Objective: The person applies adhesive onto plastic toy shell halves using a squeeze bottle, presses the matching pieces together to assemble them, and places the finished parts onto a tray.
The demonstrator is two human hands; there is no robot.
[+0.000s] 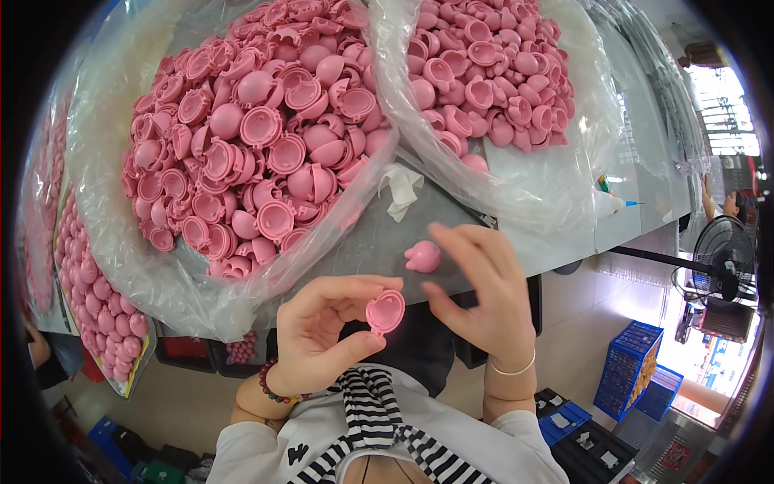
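Note:
My left hand (332,319) pinches a pink plastic half shell (387,311) between thumb and fingers, its hollow side facing right. Close by on the right, my right hand (486,294) has its thumb and fingers apart with nothing between them. Just left of those fingertips a pink rounded piece with small knobs (423,256) lies on the grey table (355,256). Beyond my hands, a clear plastic bag (266,302) lies open around a big heap of pink half shells (262,127).
A second clear bag (516,181) with smaller pink pieces (484,52) stands at the far right. A crumpled white scrap (401,190) lies between the bags. At left are pink round pieces (105,302). Blue crates (629,367) and a black fan (721,270) stand at right.

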